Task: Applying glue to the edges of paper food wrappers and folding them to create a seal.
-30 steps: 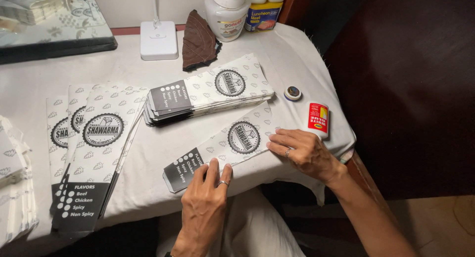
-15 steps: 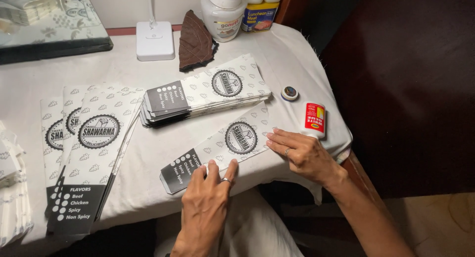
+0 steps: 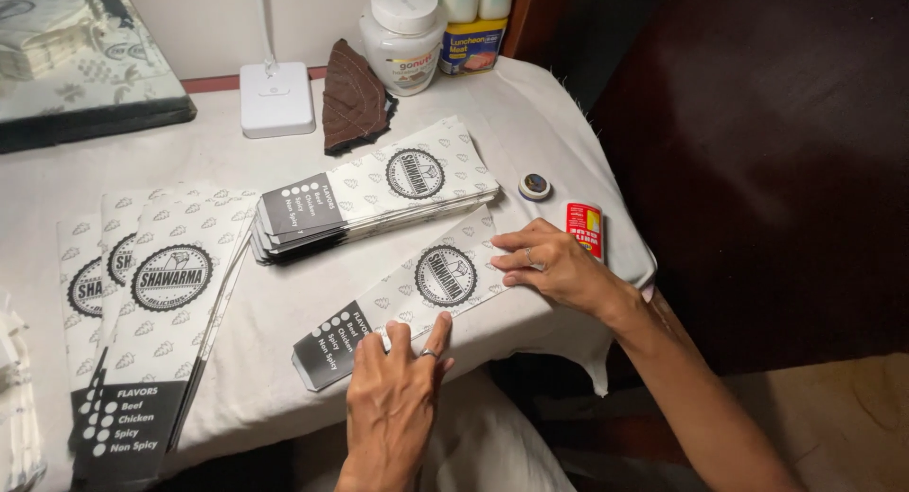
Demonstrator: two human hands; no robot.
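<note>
A single flat paper food sleeve (image 3: 407, 303), white with a round black logo and a black end, lies slanted near the table's front edge. My left hand (image 3: 393, 397) presses its fingertips flat on the sleeve's lower edge near the black end. My right hand (image 3: 559, 265) lies with fingers flat on the sleeve's upper right end. Neither hand grips anything. Just behind lies a stack of the same sleeves (image 3: 374, 194).
Unfolded printed sheets (image 3: 151, 303) lie overlapped at the left. A red glue stick (image 3: 585, 225) and its small round cap (image 3: 535, 186) lie by my right hand. At the back are a white lamp base (image 3: 276, 99), a brown cloth (image 3: 352, 96), a white jar (image 3: 402, 33) and a tin.
My right hand has slid slightly left along the sleeve's upper end. The camera view has shifted a little; the left hand stays pressed on the lower edge.
</note>
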